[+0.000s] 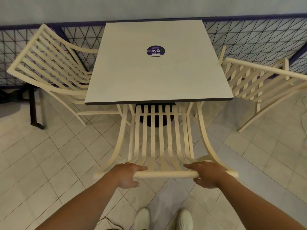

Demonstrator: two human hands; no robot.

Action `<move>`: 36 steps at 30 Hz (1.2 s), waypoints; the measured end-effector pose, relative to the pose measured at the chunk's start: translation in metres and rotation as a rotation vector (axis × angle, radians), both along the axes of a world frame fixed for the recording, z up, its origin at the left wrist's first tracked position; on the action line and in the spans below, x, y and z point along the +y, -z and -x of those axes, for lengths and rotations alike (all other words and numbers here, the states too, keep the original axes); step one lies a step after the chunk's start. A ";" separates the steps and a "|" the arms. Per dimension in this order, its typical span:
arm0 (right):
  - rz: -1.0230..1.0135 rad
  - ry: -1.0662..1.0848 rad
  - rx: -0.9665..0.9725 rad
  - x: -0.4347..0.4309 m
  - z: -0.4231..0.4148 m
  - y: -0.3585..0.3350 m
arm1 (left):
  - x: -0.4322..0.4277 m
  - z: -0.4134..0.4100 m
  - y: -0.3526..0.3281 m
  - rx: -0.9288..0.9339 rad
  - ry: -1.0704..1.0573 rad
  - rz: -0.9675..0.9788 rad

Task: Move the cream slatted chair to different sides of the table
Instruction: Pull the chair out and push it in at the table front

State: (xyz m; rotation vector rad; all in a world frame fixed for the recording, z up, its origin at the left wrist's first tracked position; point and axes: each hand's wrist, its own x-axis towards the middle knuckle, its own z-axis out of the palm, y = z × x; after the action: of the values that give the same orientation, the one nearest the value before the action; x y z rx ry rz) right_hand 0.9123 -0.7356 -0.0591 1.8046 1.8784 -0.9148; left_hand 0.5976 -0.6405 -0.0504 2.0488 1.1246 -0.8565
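A: Well, where is the cream slatted chair (159, 138)?

B: At the near side of the table (157, 77). Its slats run away from the fingers and pass under the table's near edge.

A: And the hands?

B: Both grip the top rail (166, 174). The left hand (127, 175) has its fingers (139, 168) curled over the rail and its thumb underneath. The right hand (206, 174) clamps it the same way, well apart from the left, with bare rail between them.

A: Any writing?

B: Yes, beyond the fingertips, mid-table, a round purple sticker (155, 50) reads "ClayGo". The smaller print is too blurred to read.

A: Anything else?

B: A second chair (49, 63) stands outward of the left fingers and a third chair (259, 78) outward of the right. White shoes (142, 219) are below the wrists.
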 end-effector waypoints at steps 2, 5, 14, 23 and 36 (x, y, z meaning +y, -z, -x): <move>0.009 0.008 -0.011 0.000 0.002 -0.001 | 0.001 -0.002 0.000 0.029 -0.003 0.000; 0.048 0.009 -0.009 0.005 0.003 -0.001 | -0.001 -0.006 -0.002 0.056 0.014 0.005; 0.103 -0.003 -0.022 0.013 -0.007 -0.002 | -0.004 -0.012 0.006 0.030 0.010 -0.082; 0.079 -0.025 -0.026 0.018 -0.009 -0.003 | 0.002 -0.016 0.008 0.029 0.000 -0.080; 0.018 -0.016 -0.022 0.008 -0.006 -0.004 | -0.008 -0.015 0.006 0.026 0.000 -0.069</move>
State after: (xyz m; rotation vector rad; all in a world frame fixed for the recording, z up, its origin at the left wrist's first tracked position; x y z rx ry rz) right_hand 0.9181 -0.7279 -0.0555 1.7800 1.8629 -0.8998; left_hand 0.6125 -0.6485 -0.0561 2.0997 1.1836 -0.8578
